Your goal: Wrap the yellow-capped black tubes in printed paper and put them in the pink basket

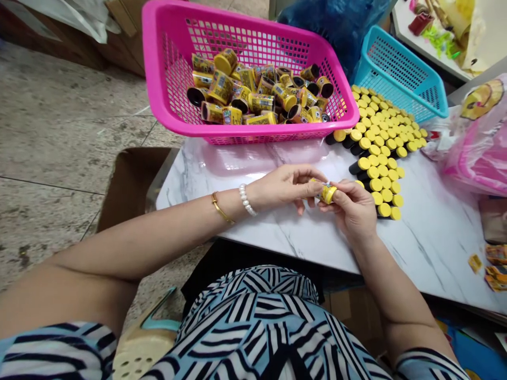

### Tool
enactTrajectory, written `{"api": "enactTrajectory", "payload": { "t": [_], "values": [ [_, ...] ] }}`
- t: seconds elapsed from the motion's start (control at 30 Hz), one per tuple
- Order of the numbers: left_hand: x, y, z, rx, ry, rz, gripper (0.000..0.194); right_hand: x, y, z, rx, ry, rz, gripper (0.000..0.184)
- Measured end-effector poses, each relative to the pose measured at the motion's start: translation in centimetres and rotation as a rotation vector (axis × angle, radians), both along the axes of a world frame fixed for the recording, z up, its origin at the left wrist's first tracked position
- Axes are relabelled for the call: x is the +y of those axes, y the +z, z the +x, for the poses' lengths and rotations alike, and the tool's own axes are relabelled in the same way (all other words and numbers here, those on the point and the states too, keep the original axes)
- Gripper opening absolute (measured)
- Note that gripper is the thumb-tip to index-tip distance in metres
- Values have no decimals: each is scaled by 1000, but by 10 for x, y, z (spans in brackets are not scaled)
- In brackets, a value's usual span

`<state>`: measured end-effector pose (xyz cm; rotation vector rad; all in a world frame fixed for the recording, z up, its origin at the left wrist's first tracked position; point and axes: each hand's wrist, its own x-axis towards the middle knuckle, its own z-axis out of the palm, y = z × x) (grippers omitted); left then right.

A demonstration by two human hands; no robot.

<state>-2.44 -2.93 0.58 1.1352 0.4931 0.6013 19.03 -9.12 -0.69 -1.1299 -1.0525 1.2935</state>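
Note:
Both hands meet over the marble table (428, 248), holding one small yellow-capped bottle (327, 193) between them. My left hand (287, 186) pinches its body from the left, fingers curled around it. My right hand (354, 207) grips the yellow cap end with thumb and fingers. Just right of my hands stand several rows of upright black bottles with yellow caps (382, 142). A pink basket (166, 68) behind my hands holds a heap of labelled yellow bottles (253, 95).
A turquoise basket (400, 74) stands behind the capped rows. A pink plastic bag (481, 153) lies at the right, with loose yellow labels (495, 264) near the table's right edge. A cardboard box (130, 179) sits on the floor at the left.

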Motion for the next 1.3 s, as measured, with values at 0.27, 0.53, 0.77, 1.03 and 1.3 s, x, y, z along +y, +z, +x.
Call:
{"api": "enactTrajectory", "payload": {
  "t": [0.27,0.53,0.77,1.03,1.3],
  "values": [
    [-1,-1,0,168,50,-5,44,-5,3,-1,-254,114,272,25],
    [-2,6,-2,153,-71,-62,44,-11,7,3,-435,33,504,21],
    [2,2,-3,115,-141,-189,48,-12,15,6,-652,71,734,36],
    [0,-3,1,122,-120,-195,53,-17,7,2,-786,-117,804,26],
    [1,-2,3,89,-42,-190,45,-13,2,-6,-861,38,870,48]
  ]
}}
